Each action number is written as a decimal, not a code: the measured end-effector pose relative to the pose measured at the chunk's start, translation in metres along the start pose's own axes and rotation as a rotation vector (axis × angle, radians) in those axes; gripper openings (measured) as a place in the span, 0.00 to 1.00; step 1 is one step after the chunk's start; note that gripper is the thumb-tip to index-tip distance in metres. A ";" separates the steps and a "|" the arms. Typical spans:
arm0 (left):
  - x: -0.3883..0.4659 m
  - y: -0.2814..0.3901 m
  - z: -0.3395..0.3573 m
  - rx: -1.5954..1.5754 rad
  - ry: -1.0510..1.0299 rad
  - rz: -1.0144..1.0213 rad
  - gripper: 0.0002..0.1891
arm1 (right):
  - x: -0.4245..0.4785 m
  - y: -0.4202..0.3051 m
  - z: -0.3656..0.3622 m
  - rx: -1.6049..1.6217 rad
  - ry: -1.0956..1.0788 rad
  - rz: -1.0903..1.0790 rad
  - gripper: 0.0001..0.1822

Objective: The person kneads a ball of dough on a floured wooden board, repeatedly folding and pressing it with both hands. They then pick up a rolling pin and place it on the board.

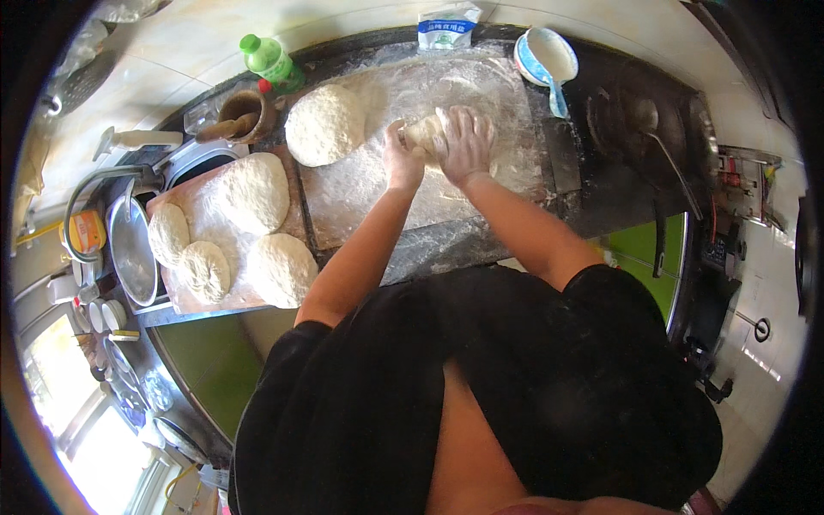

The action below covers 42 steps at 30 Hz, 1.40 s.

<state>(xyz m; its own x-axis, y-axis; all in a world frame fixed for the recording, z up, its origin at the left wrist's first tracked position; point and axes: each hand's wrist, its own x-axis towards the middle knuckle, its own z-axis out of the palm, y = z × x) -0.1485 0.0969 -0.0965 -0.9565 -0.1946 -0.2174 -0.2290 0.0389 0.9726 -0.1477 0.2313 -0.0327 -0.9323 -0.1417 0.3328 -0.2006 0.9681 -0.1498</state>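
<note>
On a floured wooden board [360, 193], both hands are on one piece of dough [425, 135]. My left hand [402, 158] cups its left end, thumb and fingers around it. My right hand [465, 145] lies over its right side, fingers spread and white with flour, hiding part of it. A large round dough [325, 125] rests at the upper left of this board. To the left, a second floured board [215, 187] bears several dough pieces, among them a big one [256, 193] and a round one [282, 270].
Behind the boards stand a green plastic bottle [273, 64], a wooden mortar with pestle [248, 116], a printed packet [447, 27] and a blue-and-white bowl [547, 56]. A metal basin [134, 251] is at the left. A wok [634, 135] with a ladle [673, 170] is at the right.
</note>
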 end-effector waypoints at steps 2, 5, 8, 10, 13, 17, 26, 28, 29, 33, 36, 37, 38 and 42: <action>-0.018 0.049 -0.010 -0.287 -0.008 -0.289 0.31 | 0.017 0.003 0.011 -0.043 -0.081 0.014 0.26; -0.035 0.066 -0.025 -0.620 -0.023 -0.642 0.26 | 0.043 0.003 0.030 -0.049 -0.160 -0.002 0.25; -0.026 0.066 -0.028 -0.808 -0.125 -0.796 0.21 | 0.079 0.003 0.036 -0.029 -0.206 -0.038 0.26; -0.013 0.067 -0.008 -0.794 -0.123 -0.784 0.23 | 0.099 0.003 0.045 0.034 -0.169 0.024 0.26; 0.009 0.058 0.030 -0.811 -0.014 -0.674 0.23 | 0.121 0.001 0.044 0.233 -0.236 0.206 0.31; 0.004 0.045 0.047 -0.186 0.013 -0.211 0.24 | 0.127 0.050 0.049 0.829 -0.561 0.531 0.44; -0.017 0.053 0.027 0.589 -0.031 0.266 0.25 | -0.009 0.003 -0.022 0.094 -0.036 0.194 0.22; -0.009 0.030 0.016 0.673 0.026 0.231 0.29 | -0.004 -0.001 -0.015 0.036 0.001 0.130 0.22; -0.009 0.012 0.001 0.127 -0.111 -0.042 0.32 | 0.002 -0.002 -0.011 0.010 -0.039 0.110 0.22; -0.039 0.058 -0.028 -0.614 -0.171 -0.762 0.27 | 0.052 0.003 0.025 -0.002 -0.072 0.047 0.18; -0.025 0.055 -0.017 -0.797 -0.235 -0.884 0.26 | 0.088 0.010 0.043 0.020 -0.134 -0.040 0.18; -0.017 0.052 -0.005 -0.815 -0.255 -0.869 0.26 | 0.099 0.010 0.046 0.065 -0.163 -0.009 0.18; -0.005 0.038 0.006 -0.907 -0.277 -0.818 0.26 | 0.108 0.008 0.045 0.110 -0.197 0.024 0.18; 0.003 0.045 0.042 -0.846 -0.166 -0.651 0.22 | 0.118 0.037 0.063 0.911 -0.367 0.521 0.27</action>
<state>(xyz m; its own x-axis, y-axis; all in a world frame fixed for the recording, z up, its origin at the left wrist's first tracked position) -0.1692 0.1391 -0.0566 -0.7234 0.2039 -0.6597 -0.5638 -0.7260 0.3938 -0.2838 0.2374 -0.0574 -0.9691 0.0397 -0.2434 0.2361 0.4347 -0.8691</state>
